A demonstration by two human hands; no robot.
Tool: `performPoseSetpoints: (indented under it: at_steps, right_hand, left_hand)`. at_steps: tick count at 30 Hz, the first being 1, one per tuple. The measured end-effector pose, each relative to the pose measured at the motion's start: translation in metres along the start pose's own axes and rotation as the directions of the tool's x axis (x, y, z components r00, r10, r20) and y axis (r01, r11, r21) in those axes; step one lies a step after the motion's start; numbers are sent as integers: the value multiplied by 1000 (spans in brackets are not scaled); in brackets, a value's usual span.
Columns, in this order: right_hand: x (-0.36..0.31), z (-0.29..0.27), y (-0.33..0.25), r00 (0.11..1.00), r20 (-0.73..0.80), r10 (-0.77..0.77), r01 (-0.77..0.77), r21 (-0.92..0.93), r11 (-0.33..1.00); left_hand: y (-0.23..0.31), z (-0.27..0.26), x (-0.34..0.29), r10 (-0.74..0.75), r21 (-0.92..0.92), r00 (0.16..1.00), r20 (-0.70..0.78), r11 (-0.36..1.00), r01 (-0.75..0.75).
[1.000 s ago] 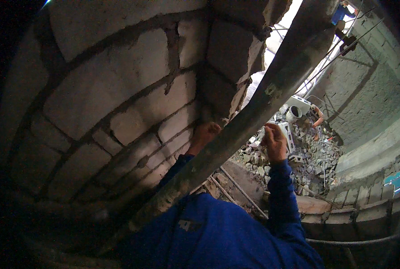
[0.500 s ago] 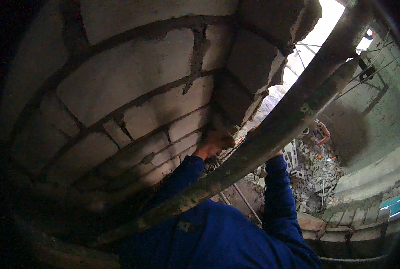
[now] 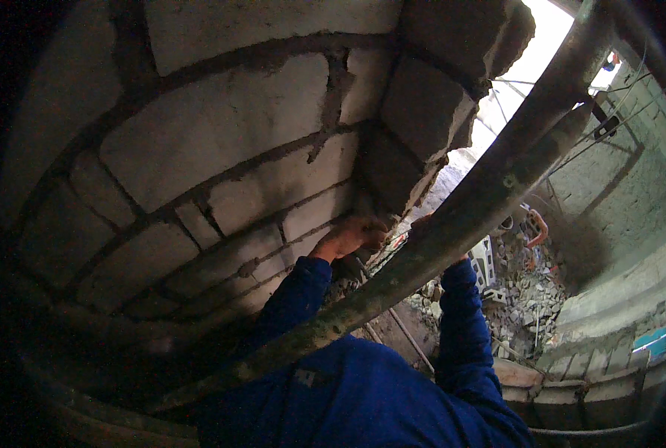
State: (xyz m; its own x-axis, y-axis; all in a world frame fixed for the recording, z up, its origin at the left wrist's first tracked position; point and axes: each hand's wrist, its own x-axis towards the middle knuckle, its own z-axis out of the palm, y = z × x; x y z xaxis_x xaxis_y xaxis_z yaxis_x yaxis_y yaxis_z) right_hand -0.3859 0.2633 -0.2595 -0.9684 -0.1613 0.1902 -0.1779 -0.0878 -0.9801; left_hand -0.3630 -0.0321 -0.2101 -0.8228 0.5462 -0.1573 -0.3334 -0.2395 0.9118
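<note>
My left hand (image 3: 352,237) is beside the broken edge of the block wall (image 3: 415,179), at the wall's inner corner. Its fingers are curled in; whatever they hold, if anything, does not show. A thick, stained pole (image 3: 437,246) slants across the view between me and my right arm. Behind it my right hand (image 3: 461,259) is mostly covered, with only a bit of skin showing above the blue sleeve cuff, so its fingers are hidden. A small red and white thing (image 3: 399,240) lies just right of my left hand, too small to make out.
Grey block wall (image 3: 221,112) with dark mortar joints fills the left. Rubble (image 3: 531,310), a pale hollow block (image 3: 484,263) and a bent orange-red pipe (image 3: 536,228) lie below on the right. Thin rods (image 3: 411,336) lean beneath the pole. A plastered wall (image 3: 609,179) stands far right.
My left hand has moved slightly left, and its curled fingers show more sharply. The view has shifted a little. My right arm stays nearly in place behind the pole.
</note>
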Motion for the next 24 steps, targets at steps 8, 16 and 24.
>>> performPoseSetpoints:
  at_steps: [8,16,24]
  right_hand:
    - [10,-9,14,997,61,54,-54,-1,999]
    - [17,-22,33,984,170,58,-60,8,998]
    - [-15,-5,-11,818,411,-402,519,-828,211]
  left_hand:
    - [18,32,-2,356,708,864,357,500,-499]
    - [18,37,3,445,743,810,383,372,-556]
    - [-2,43,8,546,783,767,336,290,-550]
